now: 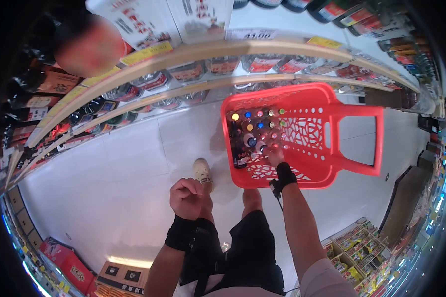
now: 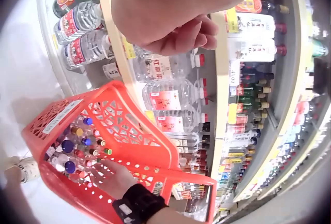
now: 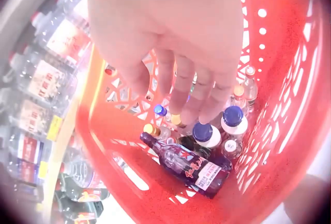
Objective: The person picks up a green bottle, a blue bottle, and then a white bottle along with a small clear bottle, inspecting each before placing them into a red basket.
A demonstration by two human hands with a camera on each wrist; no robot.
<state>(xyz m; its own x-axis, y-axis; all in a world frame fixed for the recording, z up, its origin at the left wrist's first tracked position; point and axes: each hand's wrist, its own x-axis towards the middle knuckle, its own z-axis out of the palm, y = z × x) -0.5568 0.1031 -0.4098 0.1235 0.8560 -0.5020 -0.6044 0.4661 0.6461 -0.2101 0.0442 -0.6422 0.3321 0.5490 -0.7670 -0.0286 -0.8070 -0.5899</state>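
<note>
Head view: red basket (image 1: 328, 171) under the right hand (image 1: 275, 157), to the right of the left hand (image 1: 186, 198); capped bottles (image 1: 250, 127) stand inside, ahead and left of the right hand. Right-wrist view: right fingers (image 3: 183, 76) extended, close together; contact with bottles cannot be told. Purple bottle (image 3: 191, 167) lies tilted before the fingertips. Left fingers loosely curled, empty. Pale floor (image 1: 109, 173) below both hands; stocked shelves (image 1: 262, 48) beyond
</note>
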